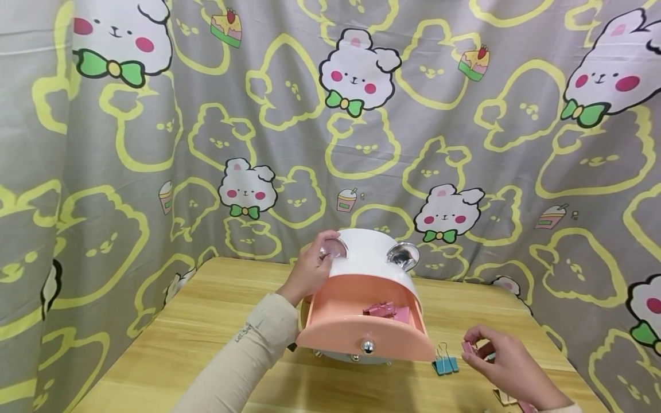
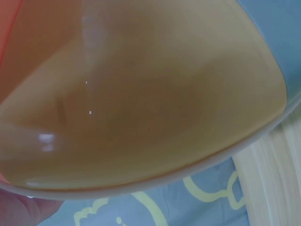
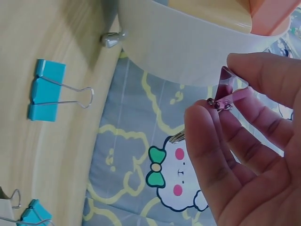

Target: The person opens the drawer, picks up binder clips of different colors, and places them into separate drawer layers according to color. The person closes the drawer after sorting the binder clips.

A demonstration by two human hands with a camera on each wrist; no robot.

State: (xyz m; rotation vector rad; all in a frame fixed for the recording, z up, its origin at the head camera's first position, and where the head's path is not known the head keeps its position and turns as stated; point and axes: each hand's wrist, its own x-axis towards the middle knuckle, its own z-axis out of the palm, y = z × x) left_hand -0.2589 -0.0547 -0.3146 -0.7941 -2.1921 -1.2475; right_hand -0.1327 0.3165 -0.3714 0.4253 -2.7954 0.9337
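While my left hand [image 1: 308, 271] gripped the silver left ear [image 1: 338, 248] of the white organizer [image 1: 368, 252], seemingly for steadiness, my right hand [image 1: 503, 358] pinched a pink clip [image 1: 468, 347] right of the open drawer [image 1: 341, 331].

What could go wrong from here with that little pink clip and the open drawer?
The right hand pinches the pink binder clip with its fingertips, so the clip might slip. The peach drawer juts out open, so a bump could perhaps tip the white case, though the left hand holds one silver ear.
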